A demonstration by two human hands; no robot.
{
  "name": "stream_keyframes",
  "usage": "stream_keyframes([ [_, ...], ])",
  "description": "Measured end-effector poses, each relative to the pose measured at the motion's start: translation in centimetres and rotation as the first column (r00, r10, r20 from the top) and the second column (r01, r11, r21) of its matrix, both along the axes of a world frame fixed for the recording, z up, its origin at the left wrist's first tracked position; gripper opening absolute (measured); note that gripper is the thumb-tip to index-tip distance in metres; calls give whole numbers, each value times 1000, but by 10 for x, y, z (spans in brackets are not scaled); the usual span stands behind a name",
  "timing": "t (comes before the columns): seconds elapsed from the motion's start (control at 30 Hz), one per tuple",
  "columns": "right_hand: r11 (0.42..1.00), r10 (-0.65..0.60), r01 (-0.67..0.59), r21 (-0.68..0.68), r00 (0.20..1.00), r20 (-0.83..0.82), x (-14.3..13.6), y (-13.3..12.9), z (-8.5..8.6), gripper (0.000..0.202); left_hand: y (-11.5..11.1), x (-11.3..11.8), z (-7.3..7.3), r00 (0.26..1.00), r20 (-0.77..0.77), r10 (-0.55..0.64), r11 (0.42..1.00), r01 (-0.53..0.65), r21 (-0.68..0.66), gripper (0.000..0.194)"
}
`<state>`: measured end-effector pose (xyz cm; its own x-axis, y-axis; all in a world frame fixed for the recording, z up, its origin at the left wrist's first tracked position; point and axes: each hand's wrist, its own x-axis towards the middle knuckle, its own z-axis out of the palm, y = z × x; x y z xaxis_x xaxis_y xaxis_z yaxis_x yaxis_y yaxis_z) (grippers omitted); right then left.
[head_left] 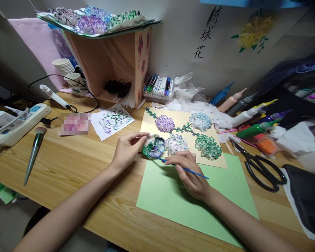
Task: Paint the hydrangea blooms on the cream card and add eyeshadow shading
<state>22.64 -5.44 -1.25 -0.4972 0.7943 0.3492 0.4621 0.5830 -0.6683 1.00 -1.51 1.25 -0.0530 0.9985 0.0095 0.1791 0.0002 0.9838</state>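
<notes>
My left hand [130, 148] pinches the rim of a small round paint palette [154, 147], its wells smeared green, white and purple. In my right hand [187, 171] is a thin blue paintbrush [191, 171], its tip down at the palette's lower edge. Below and behind the palette lies a cream sheet [183, 113] bearing textured flower heads in purple, pale blue, green and mixed white, joined by a painted leafy stem. The palette covers part of that sheet's left side. Under it, a light green sheet [199, 206] sticks out toward me, partly beneath my right hand.
Black scissors [262, 166], paint bottles [259, 129] and crumpled tissue [291, 140] crowd the right. At the left lie a makeup brush [35, 154], a power strip [23, 122] and a paint-dabbed paper [112, 120]. Markers [159, 85] stand by a pink box [143, 63] at the back.
</notes>
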Motion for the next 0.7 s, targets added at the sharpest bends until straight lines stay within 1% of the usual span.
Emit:
stream_keyframes([
  [0.13,1000,12,-11,-10,1000,22,0,0,1,25,0,0,-1,1000,7,-6,1000,6,-4,28],
  [0.27,999,1,-1,-35,1000,8,0,0,1,26,1,0,-3,1000,0,-4,1000,4,-4,28],
  [0.37,998,-12,10,-58,999,-44,2,0,0,27,1,0,-3,1000,-2,-7,1000,7,5,28],
  [0.5,997,-56,51,-50,991,-122,3,0,-2,27,0,-1,-3,1000,-26,-4,1000,5,17,27],
  [0.7,998,-45,43,-38,998,-45,2,0,-1,27,-1,-1,-4,1000,-9,-4,1000,4,14,28],
])
